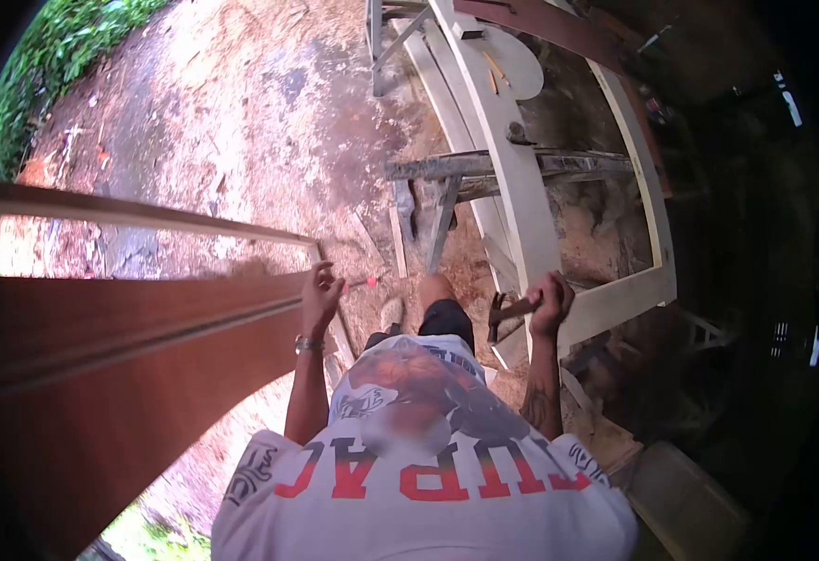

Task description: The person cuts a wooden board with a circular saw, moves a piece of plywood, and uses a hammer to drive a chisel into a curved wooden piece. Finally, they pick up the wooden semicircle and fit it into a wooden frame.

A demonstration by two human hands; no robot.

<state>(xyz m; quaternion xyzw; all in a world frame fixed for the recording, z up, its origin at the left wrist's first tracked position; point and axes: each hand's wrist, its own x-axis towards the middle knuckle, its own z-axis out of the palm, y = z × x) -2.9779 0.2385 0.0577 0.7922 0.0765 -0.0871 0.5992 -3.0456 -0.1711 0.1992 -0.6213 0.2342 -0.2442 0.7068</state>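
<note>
My right hand (550, 304) is closed round the handle of a claw hammer (497, 318), whose dark head points left beside the pale wooden frame (512, 206). On the other side, my left hand (320, 297) is raised with its fingers curled, at the near end of a reddish-brown wooden panel (129, 346). A small pinkish-red tip (371, 280) shows just right of those fingers; I cannot tell what the hand holds. A watch (309, 344) is on the left wrist.
The frame rests on a rough wooden trestle (456, 168). Yellow pencils (493, 75), a pale rounded board (519, 70) and a small dark object (519, 133) lie on or by it. Wood strips (397, 241) litter the dusty ground. A bin-like container (690, 500) stands lower right.
</note>
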